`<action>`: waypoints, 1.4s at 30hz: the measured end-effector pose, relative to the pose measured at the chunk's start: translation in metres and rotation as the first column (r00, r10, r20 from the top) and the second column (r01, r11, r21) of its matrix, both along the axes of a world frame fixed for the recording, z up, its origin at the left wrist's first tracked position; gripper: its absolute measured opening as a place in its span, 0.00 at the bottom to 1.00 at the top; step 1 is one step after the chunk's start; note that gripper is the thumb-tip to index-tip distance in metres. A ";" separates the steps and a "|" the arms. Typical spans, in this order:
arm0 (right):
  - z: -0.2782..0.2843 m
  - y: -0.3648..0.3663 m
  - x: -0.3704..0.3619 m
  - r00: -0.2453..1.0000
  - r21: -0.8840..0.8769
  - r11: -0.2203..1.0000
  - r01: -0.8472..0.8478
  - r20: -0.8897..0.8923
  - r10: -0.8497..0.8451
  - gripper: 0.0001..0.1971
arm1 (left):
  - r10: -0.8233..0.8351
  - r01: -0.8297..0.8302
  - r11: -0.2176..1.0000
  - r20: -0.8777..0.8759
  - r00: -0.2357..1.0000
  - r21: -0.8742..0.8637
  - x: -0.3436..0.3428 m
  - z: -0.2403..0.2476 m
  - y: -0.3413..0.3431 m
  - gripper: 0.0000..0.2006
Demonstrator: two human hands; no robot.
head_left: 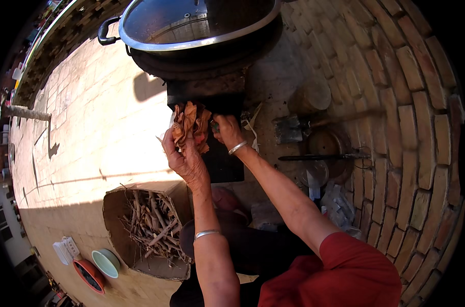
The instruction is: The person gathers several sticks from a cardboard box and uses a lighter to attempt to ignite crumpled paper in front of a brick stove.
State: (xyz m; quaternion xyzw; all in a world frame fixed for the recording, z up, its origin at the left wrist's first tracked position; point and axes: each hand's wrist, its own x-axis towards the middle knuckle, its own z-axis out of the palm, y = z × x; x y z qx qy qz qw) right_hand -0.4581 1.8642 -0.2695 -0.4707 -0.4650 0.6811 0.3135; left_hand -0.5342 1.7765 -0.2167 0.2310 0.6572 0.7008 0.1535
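My left hand [184, 156] grips a bunch of dry brown leaves [190, 125] and holds it up at the dark opening of a blackened stove [207, 94]. My right hand [227, 130] is closed on a small object right beside the leaves; I cannot make out what it is. Both wrists carry a silver bangle. A large metal pot [191, 25] with a shiny rim and black handles sits on top of the stove.
A cardboard box of dry twigs [150, 225] stands at my lower left. Two bowls [99, 266] and a white object lie on the paved ground beyond it. A curved brick wall [406, 128] rises at right, with a dark rod [319, 157] and round lids at its foot.
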 end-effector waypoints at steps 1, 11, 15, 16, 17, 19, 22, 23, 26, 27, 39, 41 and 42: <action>0.000 -0.001 0.000 1.000 0.028 1.000 0.006 0.019 -0.006 0.23 | 0.003 -0.003 1.000 -0.013 1.000 -0.004 0.000 0.000 0.000 0.16; 0.015 -0.002 -0.002 0.998 -0.165 0.985 -0.041 -0.059 0.032 0.22 | 0.000 0.000 1.000 -0.025 1.000 0.011 -0.002 0.001 -0.003 0.16; 0.001 0.003 0.007 0.972 -0.151 0.981 -0.126 -0.215 0.091 0.18 | -0.005 0.005 1.000 -0.013 1.000 0.015 0.001 0.002 0.000 0.15; 0.000 0.004 0.007 0.965 -0.204 0.971 -0.127 -0.253 0.073 0.17 | -0.002 0.002 1.000 -0.009 1.000 0.012 0.001 0.002 0.001 0.15; 0.000 0.004 0.007 0.967 -0.218 0.969 -0.117 -0.249 0.060 0.16 | 0.001 -0.001 1.000 -0.005 1.000 0.010 0.001 0.003 0.001 0.15; 0.001 0.003 0.008 0.970 -0.247 0.964 -0.096 -0.241 0.035 0.15 | 0.003 -0.003 1.000 0.007 1.000 0.004 0.001 0.005 0.001 0.15; 0.006 0.001 0.010 0.983 -0.265 0.961 -0.076 -0.184 0.027 0.17 | 0.000 0.000 1.000 0.022 1.000 0.003 0.000 0.005 0.000 0.15; 0.006 0.000 0.010 0.981 -0.264 0.962 -0.074 -0.191 0.023 0.17 | -0.003 0.002 1.000 0.022 1.000 0.009 0.000 0.005 0.000 0.15; 0.007 0.000 0.010 0.982 -0.248 0.967 -0.052 -0.186 0.005 0.18 | 0.000 0.000 1.000 0.009 1.000 0.013 0.001 0.005 0.000 0.15; 0.011 -0.001 0.009 0.986 -0.238 0.971 -0.036 -0.169 -0.005 0.18 | 0.003 -0.003 1.000 0.001 1.000 0.011 0.001 0.005 0.000 0.15; -0.005 0.005 0.010 0.978 0.069 0.984 -0.166 -0.113 0.173 0.18 | 0.008 -0.009 1.000 0.041 0.999 0.007 0.000 0.005 0.001 0.15; -0.009 0.005 0.010 0.983 0.064 0.987 -0.145 -0.107 0.151 0.18 | 0.008 -0.008 1.000 0.042 0.999 -0.003 0.001 0.006 0.000 0.15; -0.011 0.005 0.011 0.983 0.047 0.988 -0.145 -0.104 0.149 0.18 | 0.009 -0.009 1.000 0.040 0.999 -0.003 0.001 0.006 0.000 0.15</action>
